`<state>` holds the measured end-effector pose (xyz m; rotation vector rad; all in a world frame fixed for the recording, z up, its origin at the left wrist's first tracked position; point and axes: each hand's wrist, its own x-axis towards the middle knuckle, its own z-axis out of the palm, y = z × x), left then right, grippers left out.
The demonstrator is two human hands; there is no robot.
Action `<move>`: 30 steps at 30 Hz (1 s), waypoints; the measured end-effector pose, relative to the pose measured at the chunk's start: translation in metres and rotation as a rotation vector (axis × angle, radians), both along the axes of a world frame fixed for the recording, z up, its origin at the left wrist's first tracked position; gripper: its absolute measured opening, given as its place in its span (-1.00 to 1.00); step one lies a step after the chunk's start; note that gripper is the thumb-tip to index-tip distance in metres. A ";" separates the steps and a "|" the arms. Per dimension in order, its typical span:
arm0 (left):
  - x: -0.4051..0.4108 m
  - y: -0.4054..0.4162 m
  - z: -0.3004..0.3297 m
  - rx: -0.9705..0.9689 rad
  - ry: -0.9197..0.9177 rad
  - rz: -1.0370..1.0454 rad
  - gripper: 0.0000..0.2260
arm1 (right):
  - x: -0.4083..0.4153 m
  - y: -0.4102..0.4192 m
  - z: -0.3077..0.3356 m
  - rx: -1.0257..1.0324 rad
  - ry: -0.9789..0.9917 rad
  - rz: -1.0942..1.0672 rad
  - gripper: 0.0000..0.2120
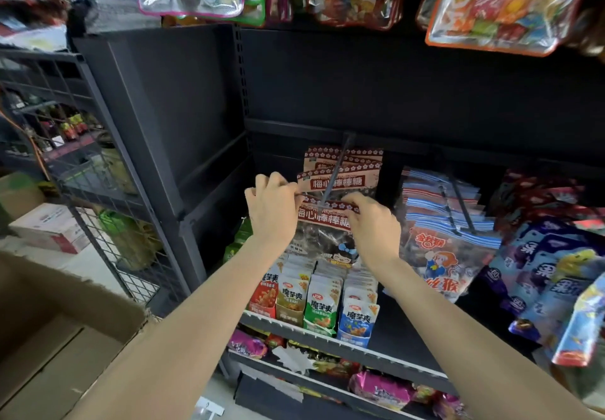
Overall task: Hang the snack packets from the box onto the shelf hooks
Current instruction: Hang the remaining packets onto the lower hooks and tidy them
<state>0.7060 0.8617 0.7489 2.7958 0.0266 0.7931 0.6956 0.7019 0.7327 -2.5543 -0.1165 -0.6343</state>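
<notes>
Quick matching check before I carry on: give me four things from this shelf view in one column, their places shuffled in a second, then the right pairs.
1. lollipop packet
2. cardboard box
3. blue-striped packets
4. konjac snack packs

A. lower left, open
B. standing on the shelf below the hands
C. pinched by left hand and right hand at the hook
D. on the neighbouring hook, right

Pairs: 1-C, 2-A, 3-D, 4-B

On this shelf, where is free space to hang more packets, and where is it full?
Free: the dark bay left of the lollipop packets, and the back panel above the hooks. Crowded: striped packets at right, boxed snacks below. Both hands, left hand and right hand, hold a lollipop packet.
</notes>
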 end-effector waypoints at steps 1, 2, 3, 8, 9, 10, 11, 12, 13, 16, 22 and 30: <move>0.005 -0.001 0.001 0.082 -0.009 -0.018 -0.77 | 0.005 -0.001 0.001 -0.049 -0.005 -0.005 -0.72; 0.009 -0.004 0.002 0.146 0.001 -0.046 -0.76 | 0.010 -0.002 0.003 -0.070 -0.009 -0.009 -0.71; 0.015 -0.006 0.003 0.194 0.018 -0.071 -0.75 | 0.015 -0.003 0.004 -0.072 -0.012 -0.010 -0.70; 0.044 -0.019 0.013 0.180 0.098 -0.041 -0.75 | 0.045 -0.008 0.009 -0.093 0.019 -0.048 -0.65; 0.049 -0.021 0.014 0.178 0.112 -0.033 -0.75 | 0.051 -0.008 0.009 -0.089 0.023 -0.056 -0.63; 0.054 -0.024 0.016 0.179 0.128 -0.031 -0.74 | 0.056 -0.008 0.009 -0.083 0.026 -0.069 -0.62; 0.059 -0.027 0.017 0.182 0.147 -0.033 -0.72 | 0.061 -0.008 0.010 -0.078 0.028 -0.082 -0.63; 0.063 -0.029 0.018 0.179 0.158 -0.036 -0.71 | 0.066 -0.007 0.011 -0.076 0.028 -0.092 -0.64; 0.068 -0.030 0.018 0.175 0.155 -0.046 -0.70 | 0.070 -0.007 0.010 -0.084 0.020 -0.094 -0.64; 0.079 -0.027 0.014 0.144 0.063 -0.186 -0.59 | 0.076 -0.007 0.008 -0.106 -0.109 -0.050 -0.56; 0.102 -0.004 0.000 0.280 0.193 -0.418 -0.23 | 0.083 -0.004 0.003 -0.391 0.025 0.026 -0.27; 0.143 -0.013 0.010 0.446 0.400 -0.470 -0.21 | 0.112 0.003 0.023 -0.569 0.289 -0.044 -0.18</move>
